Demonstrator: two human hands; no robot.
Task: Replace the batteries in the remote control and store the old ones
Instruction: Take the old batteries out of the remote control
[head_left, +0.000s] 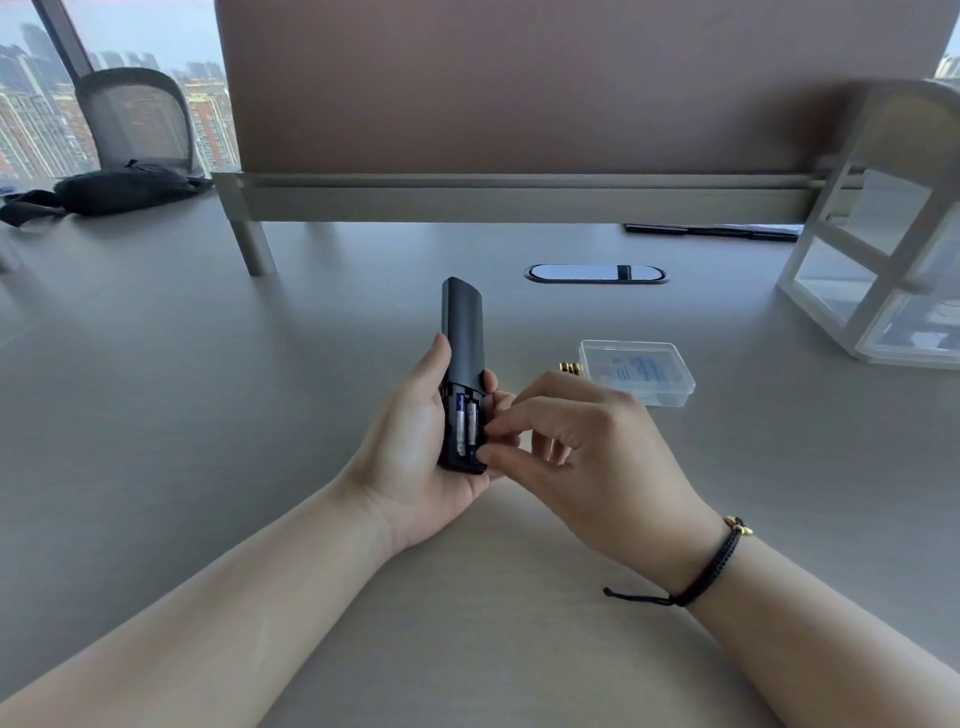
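Two hands up close: left hand (415, 441) wraps the black remote (462, 364), back open, two blue-silver batteries (466, 427) showing. Right hand (587, 457) pinches at its lower edge, maybe the cover. At 1 o'clock, gold batteries (570, 368) touch a clear box (636, 371).

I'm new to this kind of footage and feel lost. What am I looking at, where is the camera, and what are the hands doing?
There is no machine: one camera worn on a person's head looks down at two bare hands over a pale grey desk. The left hand grips a slim black remote control, back side up with its battery bay open and two blue-and-silver batteries inside. The right hand, with a black cord bracelet at its wrist, has its fingertips at the bay's edge. Behind it lie gold-tipped batteries and a clear plastic lidded box. A white drawer unit stands far right.
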